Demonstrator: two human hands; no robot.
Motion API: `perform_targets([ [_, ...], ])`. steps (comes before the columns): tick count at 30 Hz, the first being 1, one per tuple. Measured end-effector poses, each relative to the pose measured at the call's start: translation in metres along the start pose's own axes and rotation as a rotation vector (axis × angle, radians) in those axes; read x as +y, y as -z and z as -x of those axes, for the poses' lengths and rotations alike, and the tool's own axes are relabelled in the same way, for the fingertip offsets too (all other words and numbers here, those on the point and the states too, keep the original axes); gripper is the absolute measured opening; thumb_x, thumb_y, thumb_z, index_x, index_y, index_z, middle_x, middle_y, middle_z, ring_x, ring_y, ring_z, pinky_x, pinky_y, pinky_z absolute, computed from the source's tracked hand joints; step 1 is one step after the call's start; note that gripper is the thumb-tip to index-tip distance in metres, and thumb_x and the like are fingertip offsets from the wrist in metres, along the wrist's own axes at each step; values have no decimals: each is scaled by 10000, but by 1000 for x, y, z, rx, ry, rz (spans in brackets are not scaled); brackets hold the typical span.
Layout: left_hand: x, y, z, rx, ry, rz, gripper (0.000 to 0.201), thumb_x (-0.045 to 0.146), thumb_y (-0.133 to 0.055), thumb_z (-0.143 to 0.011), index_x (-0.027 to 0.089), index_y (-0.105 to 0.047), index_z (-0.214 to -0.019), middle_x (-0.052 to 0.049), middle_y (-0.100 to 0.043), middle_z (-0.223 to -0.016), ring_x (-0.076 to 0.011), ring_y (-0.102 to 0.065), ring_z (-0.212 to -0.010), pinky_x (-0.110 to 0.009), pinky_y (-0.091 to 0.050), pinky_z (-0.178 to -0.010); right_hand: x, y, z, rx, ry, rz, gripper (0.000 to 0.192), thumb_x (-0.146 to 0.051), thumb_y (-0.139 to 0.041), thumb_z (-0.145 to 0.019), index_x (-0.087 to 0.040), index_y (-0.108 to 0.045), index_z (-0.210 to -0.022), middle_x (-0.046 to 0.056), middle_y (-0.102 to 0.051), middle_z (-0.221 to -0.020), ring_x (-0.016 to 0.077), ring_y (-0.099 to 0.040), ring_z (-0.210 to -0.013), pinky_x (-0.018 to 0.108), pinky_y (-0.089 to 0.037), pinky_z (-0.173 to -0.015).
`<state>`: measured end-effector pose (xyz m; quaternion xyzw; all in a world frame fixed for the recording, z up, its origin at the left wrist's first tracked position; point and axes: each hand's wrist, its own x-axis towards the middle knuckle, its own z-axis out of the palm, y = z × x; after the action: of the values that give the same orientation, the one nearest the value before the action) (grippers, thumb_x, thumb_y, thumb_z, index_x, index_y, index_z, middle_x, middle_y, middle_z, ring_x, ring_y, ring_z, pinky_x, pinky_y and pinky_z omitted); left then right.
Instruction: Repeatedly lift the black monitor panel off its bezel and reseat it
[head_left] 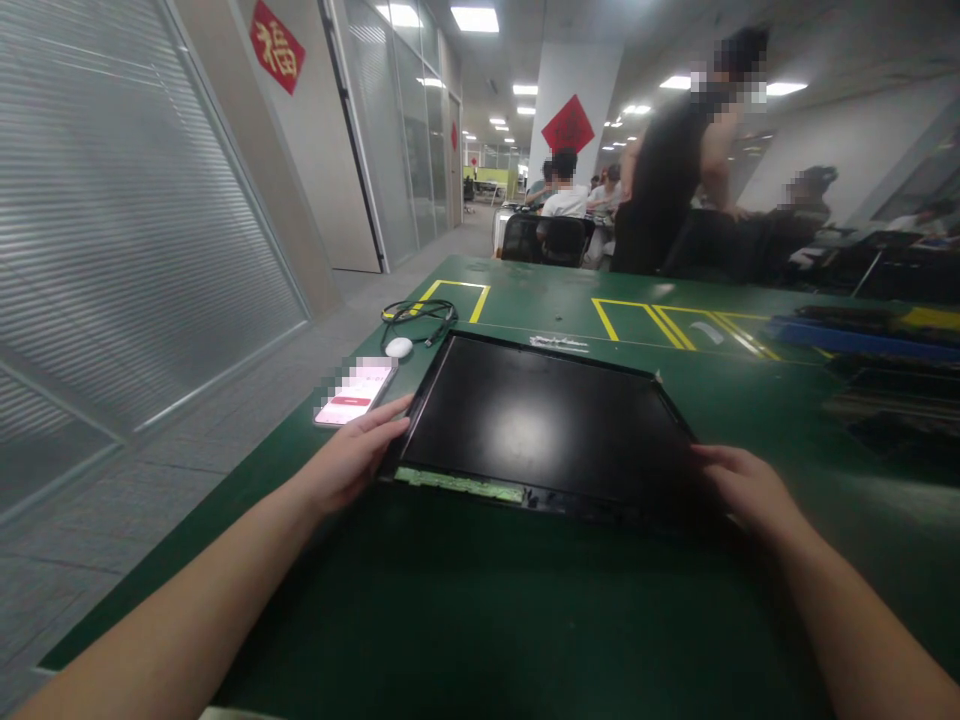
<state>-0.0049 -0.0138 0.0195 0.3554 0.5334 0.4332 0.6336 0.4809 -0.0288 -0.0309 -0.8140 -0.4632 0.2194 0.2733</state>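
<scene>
One dark panel (547, 430) at mid-frame, held by its side edges.
Left of centre, a lit phone (358, 393) lies on the green worktop (465, 620), near a white rounded object (399, 348) and a coiled black cable (420, 312); just below the phone, the left hand (349, 465) has its fingers closed on the panel's left edge, undersides hidden. The panel shows a black face with soft pale glare, a thin dark border and a ragged green strip (457, 485) along its near-left edge; whether it lies flat or slightly raised, I cannot tell. Right of centre, the right hand (754, 495) grips the opposite edge. The step in hand looks like steadying the panel; the next move calls for even support from both sides and little pressure on the face.
</scene>
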Motion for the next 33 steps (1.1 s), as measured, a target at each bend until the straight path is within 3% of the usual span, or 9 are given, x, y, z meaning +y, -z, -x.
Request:
perform_targets([
  [6,1,-2,1,7,2,28,567,120,-636,-879,272,-551,-1418,-63,-811,-976,-200,-773,-699,-269,-628,-569,4,1,0,28,18,-15,425,-146,-555,-735,-173,-728,-1123,85,-718,-803,210,-657,-674,317,-498,-599],
  [15,-2,-2,-2,-3,1,20,584,206,-655,-870,304,-531,-1432,-44,-803,-1035,-228,-779,-815,-296,-633,-638,3,2,1,69,40,4,367,-148,-577,-721,-203,-753,-1038,84,-724,-843,206,-658,-707,315,-499,-621],
  [23,-3,-2,-2,0,13,80,629,147,-685,-831,288,-540,-1426,-39,-812,-951,-196,-768,-684,-270,-626,-585,8,0,-2,32,18,-6,403,-165,-566,-755,-190,-731,-1122,83,-722,-846,200,-657,-702,308,-492,-609],
  [33,-1,-5,-1,59,52,49,648,87,-671,-820,263,-540,-1429,-44,-816,-843,-204,-759,-613,-274,-620,-531,-2,1,4,19,-11,-48,417,-132,-557,-750,-170,-729,-1128,74,-720,-784,188,-653,-670,282,-485,-577],
])
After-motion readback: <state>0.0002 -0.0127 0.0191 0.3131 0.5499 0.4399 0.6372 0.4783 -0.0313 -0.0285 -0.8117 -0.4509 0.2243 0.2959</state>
